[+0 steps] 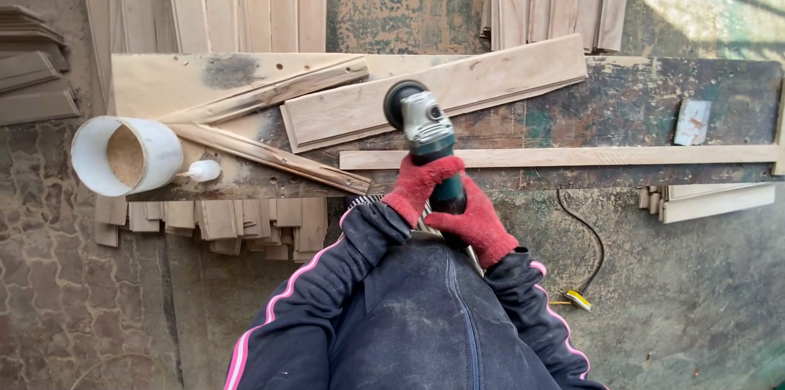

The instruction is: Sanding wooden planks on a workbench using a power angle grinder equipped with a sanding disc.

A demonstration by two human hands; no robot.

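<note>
Both red-gloved hands, left (419,186) and right (481,226), gripped the green-and-grey angle grinder (425,132) to steady its disc over the pale wooden plank (458,87) just beyond them.

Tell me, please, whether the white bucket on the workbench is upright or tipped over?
Tipped: the white bucket lies on its side, its open mouth showing sawdust inside.
</note>
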